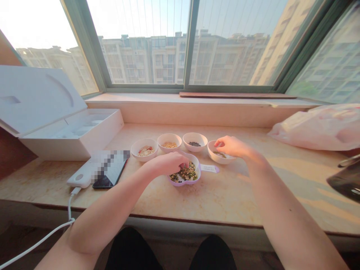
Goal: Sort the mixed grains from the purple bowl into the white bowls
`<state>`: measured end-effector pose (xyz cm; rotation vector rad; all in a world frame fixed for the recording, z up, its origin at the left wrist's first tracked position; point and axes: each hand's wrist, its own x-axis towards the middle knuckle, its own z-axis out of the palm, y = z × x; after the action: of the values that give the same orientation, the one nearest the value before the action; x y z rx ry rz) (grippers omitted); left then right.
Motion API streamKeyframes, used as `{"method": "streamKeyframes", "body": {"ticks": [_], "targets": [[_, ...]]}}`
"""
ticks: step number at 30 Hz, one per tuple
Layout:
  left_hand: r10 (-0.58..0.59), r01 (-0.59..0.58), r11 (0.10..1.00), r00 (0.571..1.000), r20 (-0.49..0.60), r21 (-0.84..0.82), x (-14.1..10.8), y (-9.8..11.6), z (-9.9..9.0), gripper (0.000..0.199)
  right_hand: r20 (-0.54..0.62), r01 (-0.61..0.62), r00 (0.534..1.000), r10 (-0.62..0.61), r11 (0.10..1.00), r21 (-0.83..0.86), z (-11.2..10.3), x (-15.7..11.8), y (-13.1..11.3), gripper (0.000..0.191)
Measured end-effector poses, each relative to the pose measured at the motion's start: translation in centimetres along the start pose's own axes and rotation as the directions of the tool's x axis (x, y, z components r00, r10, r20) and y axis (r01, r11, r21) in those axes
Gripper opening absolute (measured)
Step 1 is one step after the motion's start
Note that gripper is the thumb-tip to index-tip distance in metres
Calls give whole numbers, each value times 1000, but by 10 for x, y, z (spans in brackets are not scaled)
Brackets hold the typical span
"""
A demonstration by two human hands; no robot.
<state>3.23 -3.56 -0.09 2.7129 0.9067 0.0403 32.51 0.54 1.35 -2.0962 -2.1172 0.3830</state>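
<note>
My left hand point(168, 164) hangs over a purple-rimmed dish point(182, 183), its fingertips at a mix of green, dark and yellow seeds. It hides part of the dish, and I cannot tell whether it holds any seeds. My right hand point(230, 146) curls over a white bowl point(218, 159) of dark-flecked seeds, and its fingers hide what they may hold. Behind the dish stand a white bowl of pink and pale pieces point(144, 159), one of yellow grains point(169, 150) and one of dark seeds point(195, 150). A small white-and-purple label point(209, 168) lies beside the dish.
A stone windowsill counter point(213, 198) bears everything. At left are an open white box point(70, 138), a white power bank point(80, 176) with a cable, and a partly pixelated smartphone point(108, 180). A pale pink plastic bag point(317, 129) lies right; a dark object point(345, 180) intrudes at the edge.
</note>
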Motion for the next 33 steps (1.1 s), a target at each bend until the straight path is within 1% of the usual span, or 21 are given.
{"method": "streamKeyframes", "body": {"ticks": [3,5,11,14,17,19,21,23,25,27,29,31,33], "targets": [[-1,1,1000,999,38,1,1,-2,-1,33,-1,1,1000,-1,999,-44,-1,-1,-3,24],[1,-2,1000,999,33,8,1,-3,-1,38,-8,-10,1000,10,998,-55,-2,-2,-6,24],[3,-3,1000,999,-46,4,-1,0,0,51,-47,-53,998,52,998,-32,-2,-7,-14,22],[13,-12,1000,994,-111,4,-3,3,-1,56,-108,-56,993,55,998,-4,-2,-10,-19,21],[28,-32,999,976,-216,-15,-3,5,-1,53,-205,5,979,5,999,49,0,-14,-27,23],[35,-45,999,953,-301,-26,-3,5,0,50,-254,86,966,-52,989,123,3,-17,-34,26],[36,-52,998,923,-383,-31,-2,5,0,51,-277,196,952,-133,957,214,7,-20,-41,28],[25,-43,999,893,-449,-31,-2,5,0,56,-240,296,944,-227,904,309,11,-25,-48,29],[10,-28,999,866,-501,-29,-2,5,-1,58,-132,327,945,-299,850,413,14,-31,-55,34],[6,-28,999,842,-539,-32,-1,5,-2,56,-1,313,932,-363,802,509,16,-36,-62,41],[11,-42,998,822,-570,-42,-1,4,-3,48,79,299,902,-424,748,592,19,-40,-69,43],[23,-61,997,808,-588,-45,0,4,-3,42,112,280,881,-459,697,660,22,-42,-76,43],[38,-77,996,804,-594,-41,0,5,-3,40,115,254,880,-461,661,706,26,-42,-81,43]]}}
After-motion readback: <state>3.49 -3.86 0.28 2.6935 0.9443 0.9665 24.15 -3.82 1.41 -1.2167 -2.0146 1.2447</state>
